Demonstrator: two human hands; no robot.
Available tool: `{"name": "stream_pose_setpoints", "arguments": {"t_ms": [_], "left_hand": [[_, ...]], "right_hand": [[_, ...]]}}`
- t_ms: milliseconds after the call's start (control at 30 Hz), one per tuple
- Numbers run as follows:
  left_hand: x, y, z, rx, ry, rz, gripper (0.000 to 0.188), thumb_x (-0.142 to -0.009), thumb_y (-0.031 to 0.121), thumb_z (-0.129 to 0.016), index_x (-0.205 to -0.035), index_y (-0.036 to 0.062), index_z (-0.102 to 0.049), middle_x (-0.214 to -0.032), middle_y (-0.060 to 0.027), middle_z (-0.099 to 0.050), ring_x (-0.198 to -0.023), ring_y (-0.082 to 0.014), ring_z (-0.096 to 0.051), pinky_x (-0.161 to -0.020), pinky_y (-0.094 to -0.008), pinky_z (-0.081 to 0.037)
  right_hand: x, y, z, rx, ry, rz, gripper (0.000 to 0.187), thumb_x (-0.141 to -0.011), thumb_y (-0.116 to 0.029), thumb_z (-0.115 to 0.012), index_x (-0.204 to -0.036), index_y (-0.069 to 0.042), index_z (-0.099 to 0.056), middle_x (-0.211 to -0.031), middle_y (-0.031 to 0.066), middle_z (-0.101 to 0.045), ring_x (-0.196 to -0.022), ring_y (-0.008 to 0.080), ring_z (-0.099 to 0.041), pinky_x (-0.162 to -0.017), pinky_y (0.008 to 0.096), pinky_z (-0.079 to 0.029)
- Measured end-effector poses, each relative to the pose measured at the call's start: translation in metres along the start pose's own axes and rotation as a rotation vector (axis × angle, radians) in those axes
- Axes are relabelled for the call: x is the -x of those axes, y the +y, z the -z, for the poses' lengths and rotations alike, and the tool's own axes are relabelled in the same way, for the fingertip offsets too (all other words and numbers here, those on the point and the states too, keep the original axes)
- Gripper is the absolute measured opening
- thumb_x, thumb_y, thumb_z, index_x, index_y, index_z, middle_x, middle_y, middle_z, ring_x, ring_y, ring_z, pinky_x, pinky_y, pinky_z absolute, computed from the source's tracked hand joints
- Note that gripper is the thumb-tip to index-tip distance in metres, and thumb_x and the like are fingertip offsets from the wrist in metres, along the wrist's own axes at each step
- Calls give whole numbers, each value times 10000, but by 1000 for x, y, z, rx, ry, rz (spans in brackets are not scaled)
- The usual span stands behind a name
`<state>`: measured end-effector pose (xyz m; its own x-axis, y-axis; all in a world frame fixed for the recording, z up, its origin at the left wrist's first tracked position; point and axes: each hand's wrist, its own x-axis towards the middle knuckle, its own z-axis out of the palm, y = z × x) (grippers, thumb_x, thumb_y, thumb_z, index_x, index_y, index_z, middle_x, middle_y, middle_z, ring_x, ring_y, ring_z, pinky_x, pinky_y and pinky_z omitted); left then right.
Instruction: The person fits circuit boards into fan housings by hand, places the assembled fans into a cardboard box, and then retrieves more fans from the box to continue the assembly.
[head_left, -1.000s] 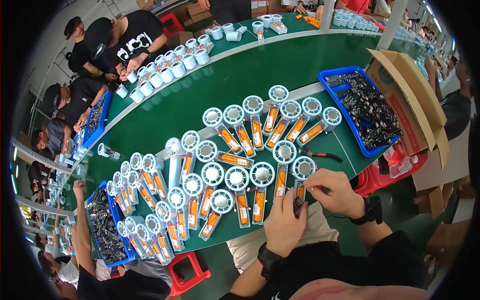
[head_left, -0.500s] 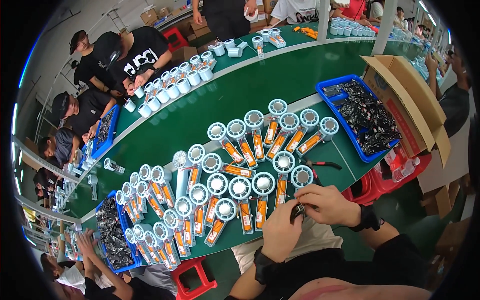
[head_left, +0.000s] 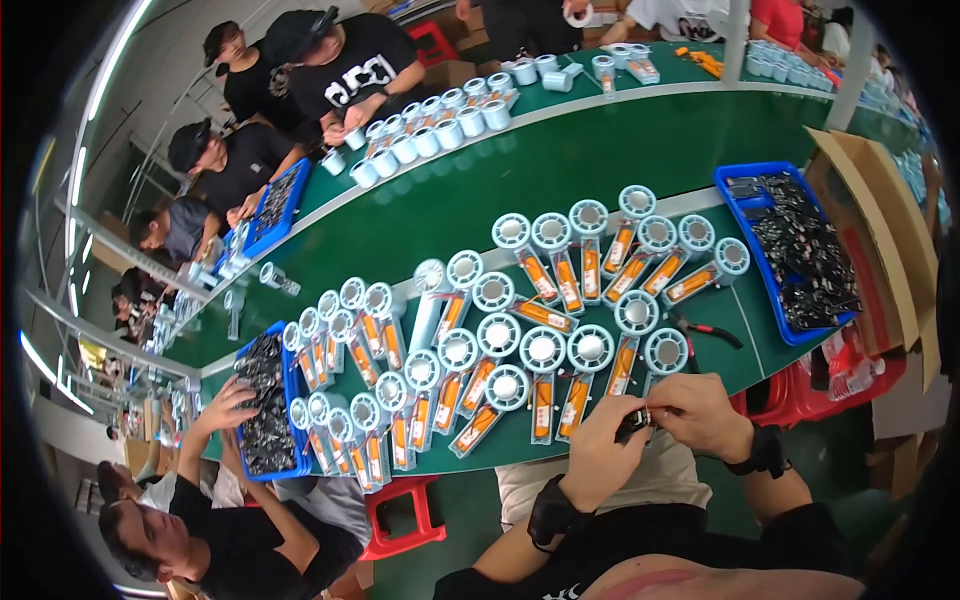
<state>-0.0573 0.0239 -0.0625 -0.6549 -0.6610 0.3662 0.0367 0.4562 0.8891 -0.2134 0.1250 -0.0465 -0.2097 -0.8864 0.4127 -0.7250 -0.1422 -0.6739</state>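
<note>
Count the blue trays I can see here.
3. One blue tray sits at right, beside the cardboard box; a second tray is at left, by a co-worker's hand; the third tray is at upper left, farther off. More could be hidden beneath.

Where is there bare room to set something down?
Widest is the middle of the green strip, between the near round-headed units and the far pale-blue housings. A smaller patch of near tabletop lies between the red-handled pliers and the right-hand blue tray. The tabletop's middle and left are packed with units.
</note>
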Motion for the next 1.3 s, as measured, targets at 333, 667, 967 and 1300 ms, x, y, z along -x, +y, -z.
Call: {"name": "stream_pose_setpoints", "arguments": {"t_ms": [333,667,967,1300], "left_hand": [[12,1,12,113,-53,194,240,-889,26,-766,-1112,7,-681,-958,-79,-730,-761,-104,-652,-671,-248,-516],[26,5,8,226,-167,293,302,-1010,114,-649,-1278,-20,-610,-1030,-43,-573,-847,-101,-552,-751,-250,-461],[22,4,11,268,-236,402,347,-1029,122,-628,-1335,-41,-612,-996,-40,-592,-824,-97,-544,-749,-234,-452],[20,0,12,367,-236,571,369,-1020,127,-660,-1339,-53,-610,-987,-44,-641,-841,-79,-571,-749,-225,-465]], "right_hand": [[-3,-4,-1,-41,-17,0,124,-800,-32,-786,-895,-74,-718,-819,51,-699,-667,236,-685,-549,323,-527],[-1,-5,-4,-194,19,-114,86,-834,-24,-772,-898,-42,-717,-816,61,-695,-652,196,-677,-548,301,-523],[3,-7,-9,-175,60,-103,85,-810,10,-770,-854,-28,-708,-816,63,-675,-623,176,-657,-542,277,-519],[6,-5,-16,-100,141,-12,111,-784,32,-779,-849,-21,-707,-819,72,-677,-637,200,-676,-545,284,-535]]}}
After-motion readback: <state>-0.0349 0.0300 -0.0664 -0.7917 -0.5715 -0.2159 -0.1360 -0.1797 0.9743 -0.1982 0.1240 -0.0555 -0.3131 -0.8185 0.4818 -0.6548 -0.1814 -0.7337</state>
